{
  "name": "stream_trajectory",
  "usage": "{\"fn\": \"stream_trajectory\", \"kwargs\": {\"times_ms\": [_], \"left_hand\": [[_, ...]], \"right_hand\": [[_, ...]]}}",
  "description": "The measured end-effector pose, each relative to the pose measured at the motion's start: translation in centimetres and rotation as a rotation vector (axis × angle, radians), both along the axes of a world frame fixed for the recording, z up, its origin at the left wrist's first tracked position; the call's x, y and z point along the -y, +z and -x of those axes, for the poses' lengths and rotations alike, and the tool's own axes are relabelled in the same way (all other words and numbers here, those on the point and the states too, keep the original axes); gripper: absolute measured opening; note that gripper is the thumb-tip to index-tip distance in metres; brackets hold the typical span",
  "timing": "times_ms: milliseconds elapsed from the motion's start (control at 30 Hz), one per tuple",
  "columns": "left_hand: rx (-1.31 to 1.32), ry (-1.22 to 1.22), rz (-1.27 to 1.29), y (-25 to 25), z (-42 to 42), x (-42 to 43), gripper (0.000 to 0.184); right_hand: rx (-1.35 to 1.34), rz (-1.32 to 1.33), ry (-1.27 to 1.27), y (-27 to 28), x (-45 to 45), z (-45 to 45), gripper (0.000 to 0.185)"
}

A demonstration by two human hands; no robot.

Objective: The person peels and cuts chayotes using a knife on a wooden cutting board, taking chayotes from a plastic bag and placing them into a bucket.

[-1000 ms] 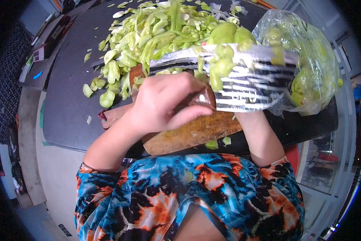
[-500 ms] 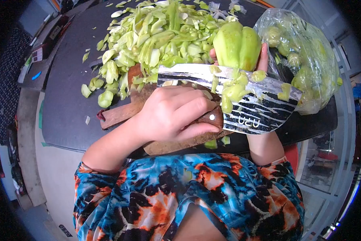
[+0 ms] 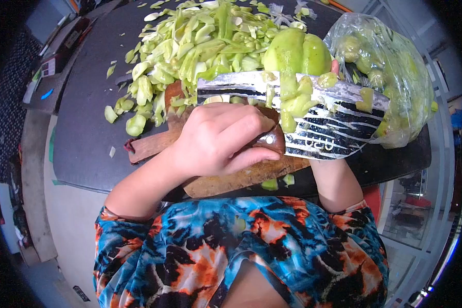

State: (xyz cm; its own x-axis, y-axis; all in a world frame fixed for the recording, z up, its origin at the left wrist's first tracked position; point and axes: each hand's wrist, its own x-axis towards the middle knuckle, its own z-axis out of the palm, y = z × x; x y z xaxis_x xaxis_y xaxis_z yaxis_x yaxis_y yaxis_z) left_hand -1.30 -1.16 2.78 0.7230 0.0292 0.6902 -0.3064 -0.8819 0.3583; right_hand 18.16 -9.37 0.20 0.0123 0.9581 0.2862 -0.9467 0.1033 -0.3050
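Note:
My left hand (image 3: pixel 223 136) is closed round the brown wooden handle of a broad cleaver (image 3: pixel 338 118). Its blade has black and silver stripes, and bits of green flesh cling to its face. Behind the blade, a pale green, grooved chayote (image 3: pixel 300 51) rests in my right hand (image 3: pixel 335 66). Only a fingertip and the wrist of that hand show; the blade covers the rest. The cleaver's upper edge lies against the chayote's near side, where a strip of flesh hangs over the blade. Below the hands lies a wooden cutting board (image 3: pixel 231 184).
A large heap of green slices (image 3: pixel 190 46) spreads over the dark table (image 3: pixel 87 138). To the right stands a clear plastic bag (image 3: pixel 395 77) holding several green vegetables. A wooden handle (image 3: pixel 151 146) sticks out on the left, and small scraps (image 3: pixel 270 184) lie by the board.
The cleaver has moved up against the chayote, its blade now covering the lower part. The chayote has shifted slightly left and turned in my right hand.

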Motion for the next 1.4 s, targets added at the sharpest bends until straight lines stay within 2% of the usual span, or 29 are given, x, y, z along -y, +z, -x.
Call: {"fn": "stream_trajectory", "kwargs": {"times_ms": [200,367,467,500,533,567,633,667,700,733,767,800,833,867,900,933,967,1033,1133,1400], "left_hand": [[-0.033,0.036,0.038,-0.2,0.3,-0.2,0.040],[0.051,0.171,0.155,-0.2,0.2,-1.2,0.028],[0.098,0.257,0.758,0.0,0.4,-3.1,0.018],[0.086,0.271,0.936,0.2,0.5,-3.6,0.017],[0.113,0.234,1.004,-0.2,0.7,-4.2,0.017],[0.128,0.145,1.056,-0.3,0.8,-4.7,0.017],[0.157,0.117,1.048,0.1,0.7,-4.0,0.017],[0.111,0.177,0.967,0.2,0.8,-3.6,0.018],[0.065,0.234,0.885,0.2,0.8,-3.0,0.019],[0.093,0.198,0.757,0.3,0.6,-2.5,0.020],[0.037,0.246,0.496,0.0,0.9,-2.9,0.023],[0.038,0.211,0.404,0.0,0.8,-2.5,0.024],[0.038,0.175,0.311,0.0,0.6,-2.0,0.025],[0.016,0.158,0.219,0.0,0.5,-1.8,0.028],[-0.131,0.123,0.195,0.4,0.8,-1.5,0.031],[-0.140,0.098,0.157,0.3,0.7,-1.3,0.031],[-0.149,0.073,0.119,0.3,0.6,-1.1,0.032],[-0.176,0.073,0.069,0.2,0.6,-0.7,0.034],[-0.165,0.066,0.020,-0.3,0.5,-0.6,0.036],[-0.149,0.126,0.005,-0.4,0.3,-0.4,0.038]], "right_hand": [[0.057,0.142,-0.245,-0.9,0.2,0.7,0.067],[0.089,0.068,-0.184,-1.7,-0.5,1.6,0.070],[0.264,0.109,-0.118,-0.3,0.1,3.2,0.072],[0.268,0.178,-0.145,0.4,0.1,4.0,0.081],[0.270,0.247,-0.171,1.2,0.1,4.8,0.090],[0.244,0.189,-0.117,0.8,-0.1,4.2,0.085],[0.192,0.073,-0.012,-0.2,-1.0,2.3,0.074],[0.139,0.143,-0.078,-0.2,-1.3,2.1,0.073],[0.119,0.109,-0.034,-0.4,-1.4,1.4,0.068],[0.037,0.180,-0.091,-0.4,-1.2,1.3,0.066],[-0.044,0.251,-0.148,-0.4,-1.1,1.2,0.064],[-0.081,0.107,-0.100,-1.0,-1.3,0.8,0.062],[-0.028,0.296,-0.223,-0.5,-1.1,0.8,0.061],[0.025,0.296,-0.232,-1.3,-1.3,0.4,0.060],[0.078,0.296,-0.241,-3.0,-1.8,-0.4,0.060],[0.073,-0.024,-0.022,-4.5,-2.2,-1.3,0.050],[0.064,-0.036,-0.031,-5.7,-1.1,-1.5,0.051],[0.076,-0.064,0.001,-1.6,-0.2,0.3,0.049],[0.079,-0.010,-0.010,0.1,0.0,1.3,0.049],[0.038,0.076,-0.055,-1.2,-0.7,0.1,0.049]]}}
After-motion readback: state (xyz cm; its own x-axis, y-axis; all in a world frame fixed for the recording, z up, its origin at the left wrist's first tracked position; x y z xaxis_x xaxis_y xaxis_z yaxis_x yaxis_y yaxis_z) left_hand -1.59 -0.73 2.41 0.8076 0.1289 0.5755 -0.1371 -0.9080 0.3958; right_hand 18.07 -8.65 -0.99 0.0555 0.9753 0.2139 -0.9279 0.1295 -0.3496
